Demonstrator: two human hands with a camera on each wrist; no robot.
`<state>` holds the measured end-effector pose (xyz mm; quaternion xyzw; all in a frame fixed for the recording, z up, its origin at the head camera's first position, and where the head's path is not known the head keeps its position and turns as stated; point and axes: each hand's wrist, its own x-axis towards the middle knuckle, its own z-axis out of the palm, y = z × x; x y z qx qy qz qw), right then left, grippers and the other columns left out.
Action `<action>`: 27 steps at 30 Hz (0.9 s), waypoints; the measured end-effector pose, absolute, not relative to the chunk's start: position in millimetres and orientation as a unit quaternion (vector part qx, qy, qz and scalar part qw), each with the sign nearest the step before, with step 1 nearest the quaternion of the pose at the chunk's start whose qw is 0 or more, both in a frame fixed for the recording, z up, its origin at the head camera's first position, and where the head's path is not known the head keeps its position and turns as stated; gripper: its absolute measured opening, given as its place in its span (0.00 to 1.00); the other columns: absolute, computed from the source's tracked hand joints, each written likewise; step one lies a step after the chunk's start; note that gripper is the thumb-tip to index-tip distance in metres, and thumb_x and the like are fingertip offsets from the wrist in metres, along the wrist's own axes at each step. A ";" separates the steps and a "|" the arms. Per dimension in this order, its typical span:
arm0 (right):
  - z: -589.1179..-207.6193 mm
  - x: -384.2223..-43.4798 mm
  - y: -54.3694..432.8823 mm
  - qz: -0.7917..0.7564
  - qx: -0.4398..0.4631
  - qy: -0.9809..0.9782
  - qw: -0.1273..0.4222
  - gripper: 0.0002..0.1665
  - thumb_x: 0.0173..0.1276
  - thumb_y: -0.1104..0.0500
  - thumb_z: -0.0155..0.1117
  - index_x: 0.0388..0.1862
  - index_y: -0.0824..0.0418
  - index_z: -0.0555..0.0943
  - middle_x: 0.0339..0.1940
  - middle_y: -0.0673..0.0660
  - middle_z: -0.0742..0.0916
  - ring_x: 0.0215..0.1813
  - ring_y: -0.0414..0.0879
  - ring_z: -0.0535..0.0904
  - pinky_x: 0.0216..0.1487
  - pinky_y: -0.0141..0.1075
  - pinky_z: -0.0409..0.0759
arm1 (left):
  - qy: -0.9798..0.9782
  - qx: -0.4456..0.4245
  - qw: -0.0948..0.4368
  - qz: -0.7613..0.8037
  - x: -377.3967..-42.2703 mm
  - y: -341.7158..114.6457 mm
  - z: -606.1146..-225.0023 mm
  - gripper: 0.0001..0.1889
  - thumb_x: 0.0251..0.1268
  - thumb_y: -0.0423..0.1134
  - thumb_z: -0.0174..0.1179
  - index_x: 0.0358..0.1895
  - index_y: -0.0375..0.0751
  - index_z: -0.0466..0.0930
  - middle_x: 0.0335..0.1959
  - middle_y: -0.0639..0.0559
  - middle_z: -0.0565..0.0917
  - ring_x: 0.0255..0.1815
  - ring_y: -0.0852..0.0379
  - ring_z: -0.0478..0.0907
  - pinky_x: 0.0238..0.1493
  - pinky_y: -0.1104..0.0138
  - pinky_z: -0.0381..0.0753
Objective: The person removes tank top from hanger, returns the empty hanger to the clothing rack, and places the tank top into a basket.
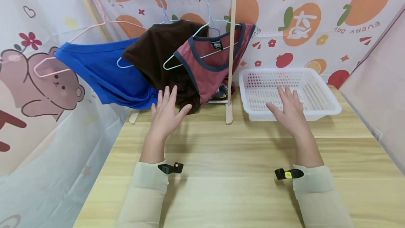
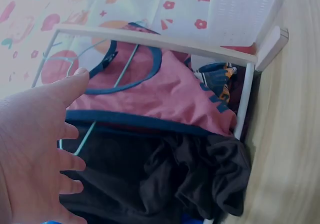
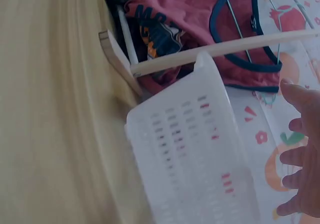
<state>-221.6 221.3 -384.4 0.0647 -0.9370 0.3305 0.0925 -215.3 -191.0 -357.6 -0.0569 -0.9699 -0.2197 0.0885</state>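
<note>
Clothes (image 1: 158,52) hang from a rack (image 1: 231,62) at the far left: a blue garment (image 1: 95,69), a brown garment (image 1: 148,55) and a pink top (image 1: 207,80), near our left hand (image 1: 166,119), its fingers spread and holding nothing. Our right hand (image 1: 289,110), equally wide, is near the white basket (image 1: 319,111) at the far right. Both stand on a wood-grain table (image 1: 234,168) before a fruit-patterned curtain (image 1: 269,31). We can hardly make out the dark printed cloth (image 2: 215,81), partly hidden by the pink top; our sleeves (image 1: 143,192) run off the near edge.
</note>
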 end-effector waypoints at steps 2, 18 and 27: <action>-380.3 -226.8 216.5 0.327 0.072 -0.938 0.092 0.49 0.70 0.30 0.51 0.81 0.47 0.47 0.82 0.60 0.47 0.81 0.63 0.31 0.70 0.72 0.36 | -0.970 -0.063 0.087 -0.220 -218.1 -186.9 -354.1 0.47 0.64 0.75 0.43 0.80 0.60 0.38 0.82 0.47 0.38 0.81 0.44 0.29 0.68 0.29 0.37; -331.7 -280.2 151.1 0.305 0.169 -0.930 0.115 0.47 0.70 0.34 0.54 0.81 0.45 0.50 0.82 0.55 0.55 0.82 0.55 0.42 0.76 0.62 0.43 | -0.974 -0.113 0.117 -0.158 -237.4 -155.3 -294.7 0.46 0.66 0.74 0.43 0.80 0.58 0.41 0.81 0.47 0.46 0.82 0.44 0.37 0.74 0.39 0.47; -317.6 -322.2 117.2 0.413 0.183 -0.883 0.128 0.47 0.71 0.38 0.57 0.81 0.45 0.48 0.77 0.57 0.65 0.73 0.52 0.65 0.72 0.51 0.65 | -0.942 -0.167 0.219 -0.191 -250.5 -143.5 -252.8 0.35 0.70 0.65 0.49 0.73 0.49 0.65 0.72 0.51 0.70 0.72 0.50 0.66 0.70 0.52 0.67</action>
